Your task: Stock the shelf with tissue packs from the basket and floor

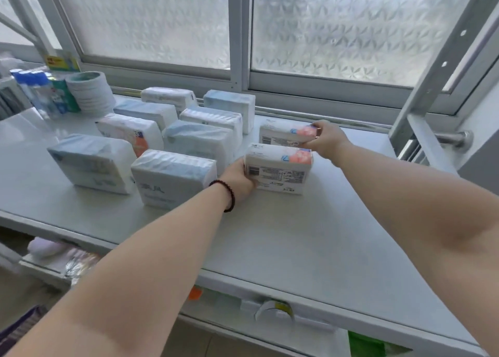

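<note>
Near pack: a white tissue pack with a pink corner (279,167) stands on the shelf top (283,248), barcode face toward the camera, just right of the blue-and-white rows
Left hand: the left hand (239,179) presses against this pack's left end, palm and fingers wrapped on that end and its near lower corner; the fingertips are hidden behind the pack, so how far they curl cannot be told
Wrist: a dark bead bracelet (228,194) circles the left wrist
Far pack: a second pink-cornered pack (286,135) sits just behind the near one, apart from it by a narrow strip of shelf
Right hand: the right hand (326,136) is clamped on the far pack's right end, thumb on the near side and fingers (314,126) over the top edge at the pink corner
Stocked rows: blue-and-white tissue packs (172,178) stand in two columns to the left, running from the near edge toward the window; one pack with an orange mark (129,131) stands in the leftmost column
Far left: a stack of white tape rolls (90,92) and small blue-capped bottles (35,92) stand near the window corner
Behind: a frosted sliding window (337,27) runs along the far side of the shelf
Right: a perforated metal shelf upright (442,65) rises at the far right
Below: a lower shelf (48,265) holds blurred goods that I cannot identify
</note>
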